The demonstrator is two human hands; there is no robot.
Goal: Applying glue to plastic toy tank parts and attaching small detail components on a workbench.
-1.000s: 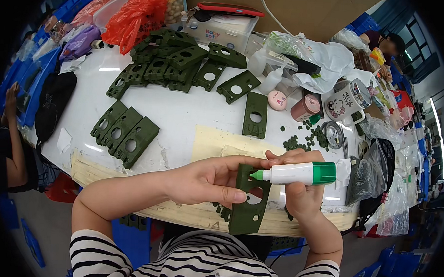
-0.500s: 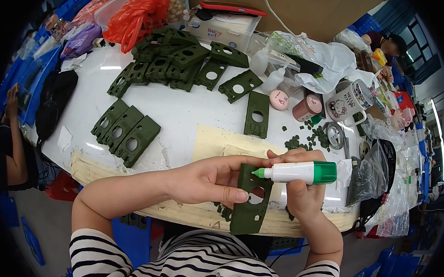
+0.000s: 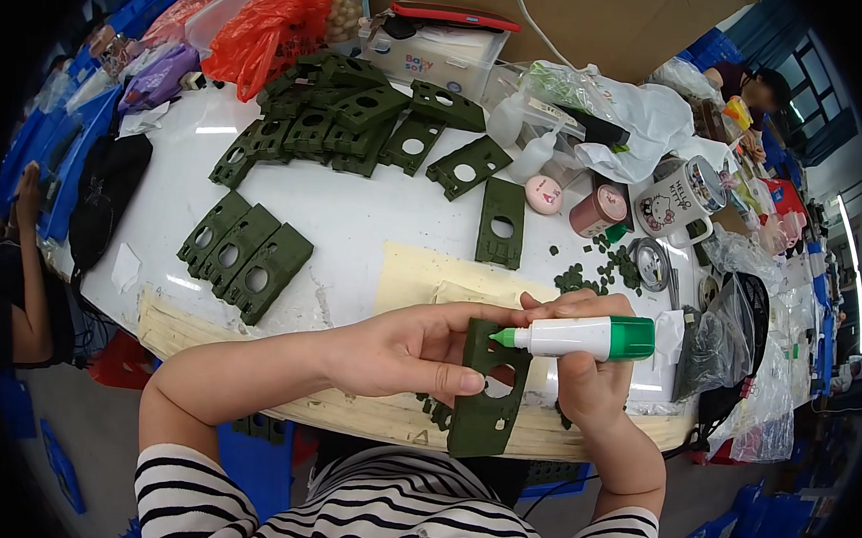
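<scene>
1. The left hand (image 3: 403, 350) has its grip closed on a flat dark green part (image 3: 477, 420), thumb in front and fingers behind.
2. That green part is raised over the near edge of the desk (image 3: 346, 227), right of the edge's middle; its lower end tilts toward the person.
3. The right hand (image 3: 587, 386) has its grip wrapped around a white bottle (image 3: 567, 337) with a green base, lying almost level.
4. The bottle's light green nozzle (image 3: 501, 337) points left at the part's upper end; whether they touch, I cannot tell.
5. A heap of similar green parts (image 3: 356, 121) lies toward the desk's far edge, beside a red plastic bag (image 3: 268, 46).
6. Three more parts (image 3: 242, 258) overlap in a row toward the near left corner.
7. One single part (image 3: 500, 241) lies flat beyond the hands, nearer the far edge.
8. Small green pieces (image 3: 575, 278) are scattered toward the right edge, near a white mug (image 3: 669, 207).
</scene>
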